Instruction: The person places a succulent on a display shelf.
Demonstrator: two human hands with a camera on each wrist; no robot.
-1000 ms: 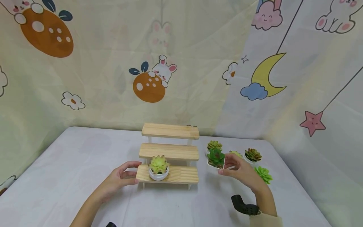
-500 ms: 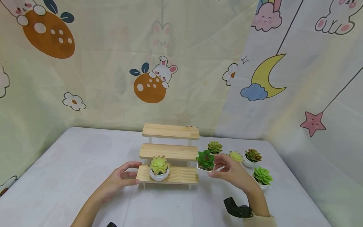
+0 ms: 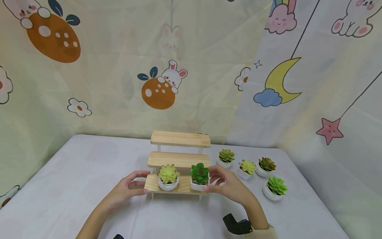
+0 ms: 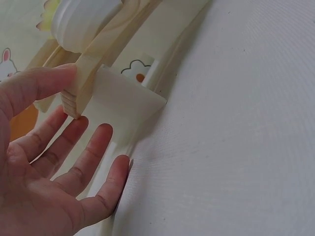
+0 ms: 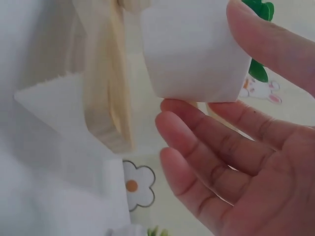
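Observation:
A three-tier wooden display stand (image 3: 178, 158) with white supports stands mid-table. My left hand (image 3: 129, 186) holds the left end of its bottom board, thumb at the front corner and fingers behind; the left wrist view shows the thumb tip on the board's end (image 4: 71, 101). A pale green succulent in a round white pot (image 3: 168, 177) sits on the left of that board. My right hand (image 3: 228, 184) pinches a dark green succulent in a square white pot (image 3: 199, 177) over the board's right end. In the right wrist view, a narrow gap shows between the pot (image 5: 197, 54) and board (image 5: 110, 98).
Right of the stand, several more potted succulents stand on the white-covered table (image 3: 119, 212): one at the back (image 3: 225, 158), a yellow-green one (image 3: 246, 168), a brownish one (image 3: 266, 166) and a bright green one (image 3: 274, 188). A printed cloth (image 3: 209, 83) hangs behind.
My right hand has carried the dark green succulent leftward from beside the other pots to over the right end of the bottom board. My left hand stays at the stand.

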